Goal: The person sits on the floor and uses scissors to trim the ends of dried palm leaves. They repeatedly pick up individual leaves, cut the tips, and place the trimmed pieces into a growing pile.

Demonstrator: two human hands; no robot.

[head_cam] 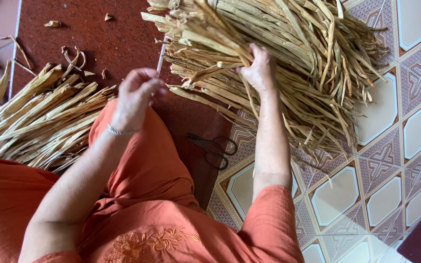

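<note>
Two heaps of pale, dry, flat plant strips lie on the floor before a person in orange clothes. The big heap of straw-coloured dried strips (288, 63) fills the 12 to 2 o'clock part of the view, and its top is cut off by the upper edge. The right hand (260, 68) is pressed into this heap at about 1 o'clock; its fingers close around a bunch of strips, but the fingertips are hidden inside the strips, so how many it grips cannot be told. The left hand (137, 95) is raised near the middle, a little to 11 o'clock, with fingers curled together in a loose fist. Whether it pinches a thin strip is hard to make out; one long strip from the big heap passes just beside its knuckles. A thin silver bracelet (119, 131) sits on the left wrist.

The smaller heap of the same dried strips (40, 122) lies at 9 o'clock, cut off by the left edge and partly covered by the orange knee (147, 160). A pair of dark metal scissors (214, 147) lies on the floor near the centre, between the two forearms, where the dark red floor (108, 34) meets the patterned white and brown floor tiles (381, 146). Small broken bits of strip are scattered at 11 o'clock. A dark object at 5 o'clock is cut off and unclear.
</note>
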